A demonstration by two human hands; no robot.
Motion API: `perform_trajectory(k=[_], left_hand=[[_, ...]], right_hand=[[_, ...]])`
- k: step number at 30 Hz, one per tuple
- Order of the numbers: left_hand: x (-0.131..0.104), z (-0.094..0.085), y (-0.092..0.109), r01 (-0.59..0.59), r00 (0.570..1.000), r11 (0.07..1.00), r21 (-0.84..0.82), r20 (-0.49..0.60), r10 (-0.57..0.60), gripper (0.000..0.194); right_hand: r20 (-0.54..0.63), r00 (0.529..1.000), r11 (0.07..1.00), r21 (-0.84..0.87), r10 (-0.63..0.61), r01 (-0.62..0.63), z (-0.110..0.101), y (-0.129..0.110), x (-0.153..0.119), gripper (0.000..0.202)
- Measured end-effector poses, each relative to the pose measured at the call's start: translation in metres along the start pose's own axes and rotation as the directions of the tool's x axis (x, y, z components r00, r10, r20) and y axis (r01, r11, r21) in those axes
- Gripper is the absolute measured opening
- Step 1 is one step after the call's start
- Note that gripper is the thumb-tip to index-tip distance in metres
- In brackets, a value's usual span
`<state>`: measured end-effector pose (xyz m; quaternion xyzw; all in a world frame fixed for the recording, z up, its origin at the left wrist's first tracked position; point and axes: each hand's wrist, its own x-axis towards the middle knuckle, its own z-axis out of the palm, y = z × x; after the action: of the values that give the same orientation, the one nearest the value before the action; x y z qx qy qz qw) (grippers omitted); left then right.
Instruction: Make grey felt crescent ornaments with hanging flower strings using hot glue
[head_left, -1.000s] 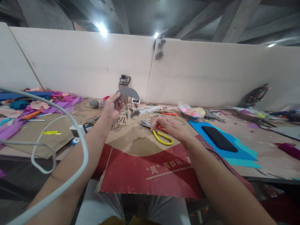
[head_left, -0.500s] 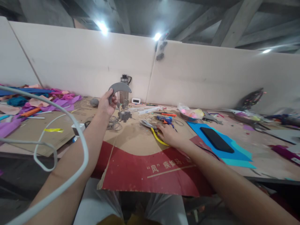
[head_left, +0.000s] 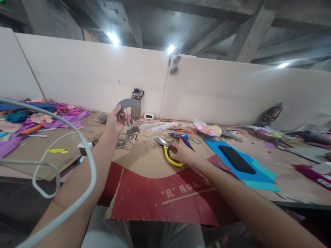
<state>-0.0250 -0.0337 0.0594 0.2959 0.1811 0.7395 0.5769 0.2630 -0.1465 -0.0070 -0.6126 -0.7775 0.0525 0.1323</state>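
My left hand is closed on one end of a grey crescent-shaped piece, held up over the table. Strings with small grey shapes dangle beneath the crescent. My right hand is lower, at the middle of the table, with its fingers closed around a handle of yellow-handled pliers. Their silver jaws point away to the left, and my fingers partly hide the other handle. Just beyond that hand lies a blue glue gun.
A cardboard sheet covers the table before me. Behind stand a water bottle and a small white clock. A black phone rests on blue sheets at right. Colourful scraps pile up left; a white cable loops nearby.
My right hand has closed around the pliers' handle, and the pliers have shifted slightly. My left hand with the crescent has moved a little left and down in view, as the camera tilted up.
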Motion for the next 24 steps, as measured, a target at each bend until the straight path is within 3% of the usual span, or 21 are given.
perform_trajectory(k=[1, 3, 5, 7, 9, 12, 14, 17, 21, 22, 24], left_hand=[[0.000, -0.001, 0.001, -0.003, 1.000, 1.000, -0.003, -0.009, 0.003, 0.017], [0.001, -0.002, 0.003, -0.008, 1.000, 1.000, -0.011, -0.018, 0.007, 0.017], [0.003, -0.003, 0.004, -0.009, 1.000, 1.000, -0.021, -0.021, 0.009, 0.017], [0.005, -0.005, 0.003, -0.014, 1.000, 0.999, -0.029, -0.022, 0.013, 0.017], [0.007, -0.006, 0.002, -0.020, 1.000, 0.999, -0.036, -0.019, 0.019, 0.016], [0.007, -0.007, 0.002, -0.033, 0.999, 0.999, -0.027, -0.027, 0.033, 0.015], [0.006, -0.007, 0.004, -0.049, 0.998, 0.999, -0.003, -0.046, 0.049, 0.018], [0.004, -0.007, 0.006, -0.051, 0.998, 0.998, 0.025, -0.041, 0.052, 0.016], [0.003, -0.007, 0.006, -0.044, 0.997, 0.998, 0.045, -0.067, 0.047, 0.012], [0.004, -0.007, 0.006, -0.040, 0.996, 0.998, 0.049, -0.074, 0.044, 0.013], [0.005, -0.008, 0.004, -0.032, 0.996, 0.998, 0.054, -0.080, 0.036, 0.014]], right_hand=[[0.047, 0.991, 0.990, 0.062, -0.128, 0.125, -0.004, -0.001, -0.005, 0.041], [0.122, 0.919, 0.919, 0.186, -0.374, 0.349, -0.012, 0.000, -0.020, 0.047], [0.135, 0.874, 0.869, 0.251, -0.467, 0.425, -0.018, 0.002, -0.030, 0.048], [0.045, 0.924, 0.903, 0.237, -0.379, 0.358, -0.018, 0.004, -0.029, 0.047], [-0.059, 0.979, 0.959, 0.198, -0.195, 0.203, -0.011, 0.004, -0.014, 0.042], [-0.080, 0.995, 0.982, 0.186, 0.054, -0.038, 0.003, 0.000, 0.021, 0.030], [-0.064, 0.991, 0.981, 0.165, 0.118, -0.107, 0.009, -0.005, 0.039, 0.023], [0.000, 0.998, 0.981, 0.182, -0.070, 0.069, 0.006, -0.012, 0.039, 0.023], [0.147, 0.900, 0.884, 0.307, -0.410, 0.353, -0.005, -0.011, 0.010, 0.039], [0.145, 0.886, 0.867, 0.324, -0.441, 0.378, -0.007, -0.009, 0.006, 0.042], [0.080, 0.913, 0.881, 0.306, -0.401, 0.360, -0.007, -0.004, 0.009, 0.041]])
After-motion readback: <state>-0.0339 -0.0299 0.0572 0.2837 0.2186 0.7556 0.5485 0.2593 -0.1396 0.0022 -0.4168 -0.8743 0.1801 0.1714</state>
